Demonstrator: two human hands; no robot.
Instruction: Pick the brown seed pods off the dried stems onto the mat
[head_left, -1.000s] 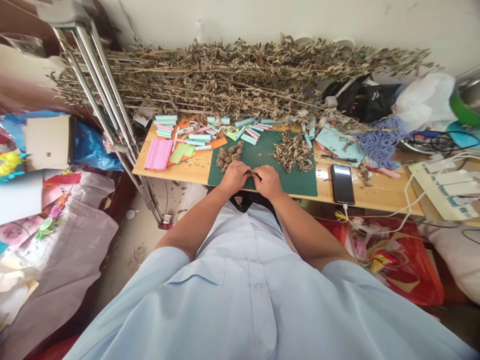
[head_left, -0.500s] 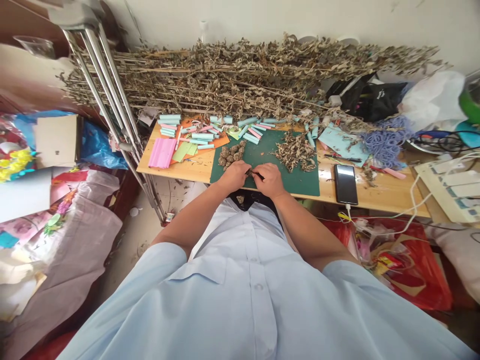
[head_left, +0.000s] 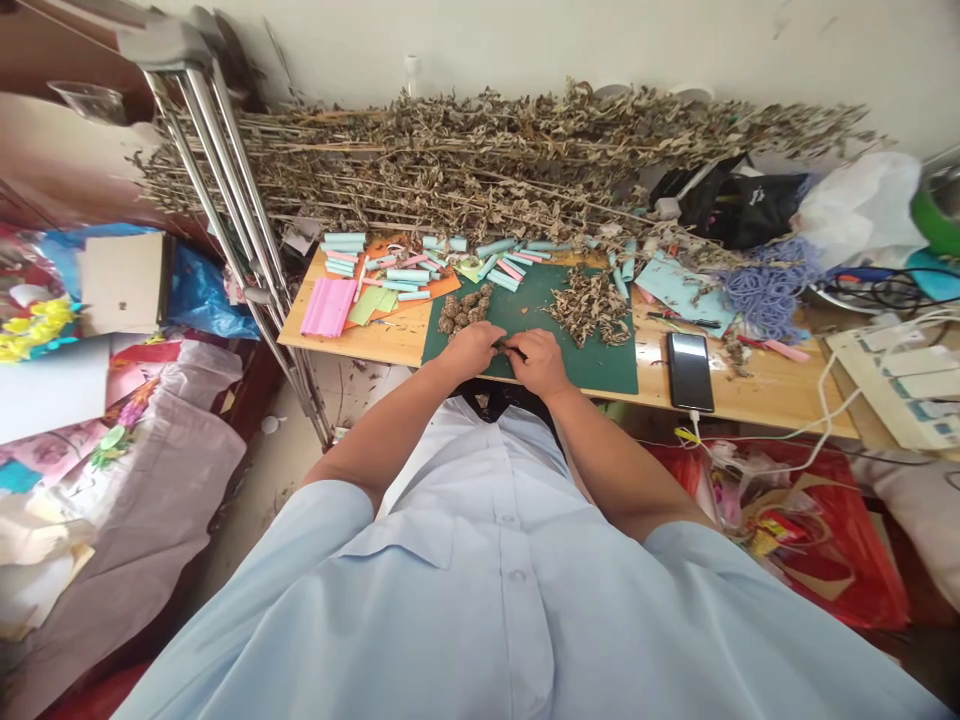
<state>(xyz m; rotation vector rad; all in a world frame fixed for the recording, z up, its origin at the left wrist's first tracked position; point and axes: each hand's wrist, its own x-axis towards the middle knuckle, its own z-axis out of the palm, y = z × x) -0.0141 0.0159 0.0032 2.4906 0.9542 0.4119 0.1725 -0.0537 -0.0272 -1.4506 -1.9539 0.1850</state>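
Note:
My left hand point(head_left: 474, 348) and my right hand point(head_left: 538, 360) meet at the front edge of a green cutting mat point(head_left: 525, 310). Both are closed, fingertips pinching a small dark wad of dried leaves point(head_left: 502, 346) between them; my fingers cover most of it. Just beyond my left hand lies a cluster of rolled dried-leaf balls point(head_left: 465, 306). To the far right of my right hand, a loose pile of dried leaves point(head_left: 590, 308) rests on the mat.
Dried leafy stalks point(head_left: 450, 160) lie across the back. Rolled paper tubes point(head_left: 409, 275) and pink paper point(head_left: 328, 307) are left; a phone point(head_left: 690, 370) on a cable, purple cord point(head_left: 771, 290) and a power strip point(head_left: 900, 375) are right. Metal crutches point(head_left: 232, 190) lean at the table's left.
My hands stay in nearly the same place, with a slight shift of the fingers around the leaf wad. The camera view has moved slightly.

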